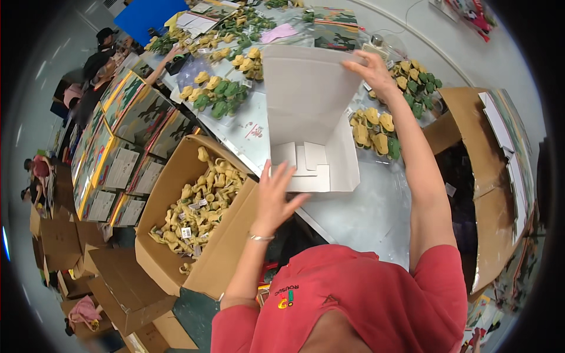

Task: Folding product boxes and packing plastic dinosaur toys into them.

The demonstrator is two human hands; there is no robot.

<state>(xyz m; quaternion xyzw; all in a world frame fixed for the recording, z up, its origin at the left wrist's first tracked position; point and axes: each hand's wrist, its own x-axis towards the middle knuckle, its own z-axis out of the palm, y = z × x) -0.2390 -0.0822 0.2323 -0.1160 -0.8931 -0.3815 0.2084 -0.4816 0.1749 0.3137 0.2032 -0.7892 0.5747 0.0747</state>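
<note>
The white box (346,154) lies between the spread left hand (272,198), nearer its base, and the right hand (378,75), pinching its lid (312,88).

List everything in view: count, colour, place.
table: one, grey, centre
open box: one, white, on table
small toys: many, yellow and green, on table
left carton: one, brown, beside table
tan toys: many, tan, in left carton
printed boxes: several, multicoloured, stacked left
right carton: one, brown, right side
other cartons: several, brown, lower left
pink sheet: one, pink, far table
jar: one, grey-lidded, far right table
blue panel: one, blue, upper left
co-workers: several, dark and red clothing, far left
shirt: one, red, bottom
left hand: one, bare, at box's lower left
right hand: one, bare, gripping box's upper right
</note>
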